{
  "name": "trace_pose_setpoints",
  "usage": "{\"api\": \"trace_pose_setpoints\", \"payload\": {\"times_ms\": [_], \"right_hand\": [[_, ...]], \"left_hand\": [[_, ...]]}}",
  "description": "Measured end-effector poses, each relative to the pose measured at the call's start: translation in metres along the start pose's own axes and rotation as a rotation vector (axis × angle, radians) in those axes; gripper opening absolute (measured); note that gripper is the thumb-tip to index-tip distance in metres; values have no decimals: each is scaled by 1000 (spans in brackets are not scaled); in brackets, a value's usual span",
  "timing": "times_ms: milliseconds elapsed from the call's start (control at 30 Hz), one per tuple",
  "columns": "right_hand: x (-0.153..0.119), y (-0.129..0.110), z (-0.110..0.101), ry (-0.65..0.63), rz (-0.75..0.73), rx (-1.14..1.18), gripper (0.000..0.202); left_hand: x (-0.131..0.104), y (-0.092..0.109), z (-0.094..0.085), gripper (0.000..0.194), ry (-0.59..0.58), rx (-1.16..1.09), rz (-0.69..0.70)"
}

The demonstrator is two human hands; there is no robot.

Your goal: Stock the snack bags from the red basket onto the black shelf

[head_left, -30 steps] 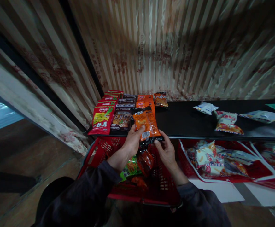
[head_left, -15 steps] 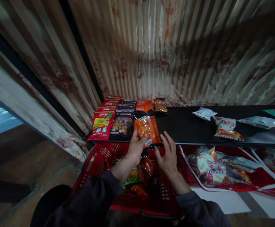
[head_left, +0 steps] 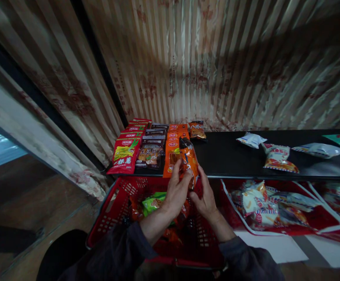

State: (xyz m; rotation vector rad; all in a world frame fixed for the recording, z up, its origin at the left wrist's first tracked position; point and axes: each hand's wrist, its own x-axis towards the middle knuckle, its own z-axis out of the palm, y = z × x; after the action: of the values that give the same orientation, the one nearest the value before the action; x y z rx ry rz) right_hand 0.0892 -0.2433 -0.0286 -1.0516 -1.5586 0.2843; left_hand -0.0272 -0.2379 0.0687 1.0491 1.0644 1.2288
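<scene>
An orange and black snack bag [head_left: 189,153] is tilted at the shelf's front edge, in front of a row of flat orange snack packets [head_left: 172,156]. My left hand [head_left: 176,193] is closed on its lower left side, thumb across the front. At the bag's lower right edge, the fingers and thumb of my right hand [head_left: 206,199] close round it. Below both hands is a red basket [head_left: 105,218], holding a green snack bag [head_left: 154,202] and several orange ones, partly hidden by my left arm.
Red packets [head_left: 124,154] and dark brown packets [head_left: 151,152] stand in rows on the black shelf [head_left: 219,156]. Another small snack bag [head_left: 198,130] lies behind. White snack bags [head_left: 279,156] lie farther right. A second red basket [head_left: 328,218] holds several white bags. A striped curtain [head_left: 187,70] hangs behind.
The orange and black bag has shifted right and turned more upright, uncovering the orange packets behind. My left hand moved right with it, and my right hand closed in on its right edge.
</scene>
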Motion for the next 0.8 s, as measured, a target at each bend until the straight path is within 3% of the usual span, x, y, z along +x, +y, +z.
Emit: {"api": "trace_pose_setpoints", "payload": {"times_ms": [100,233,333,533,633,800], "right_hand": [[-2,-2,1,-25,108,98,101],[0,-8,-1,-71,268,296,101],[1,-13,-4,-24,351,432,101],[6,-4,-10,109,635,842,68],[12,0,-13,134,725,1002,54],[20,-11,-14,195,846,1314,50]], "left_hand": [[-4,4,2,48,9,100,7],[-9,3,8,41,11,225,47],[-13,1,12,39,2,227,71],[-9,1,6,30,-42,167,123],[5,1,-1,27,68,172,62],[31,6,-6,19,192,25,-90]]}}
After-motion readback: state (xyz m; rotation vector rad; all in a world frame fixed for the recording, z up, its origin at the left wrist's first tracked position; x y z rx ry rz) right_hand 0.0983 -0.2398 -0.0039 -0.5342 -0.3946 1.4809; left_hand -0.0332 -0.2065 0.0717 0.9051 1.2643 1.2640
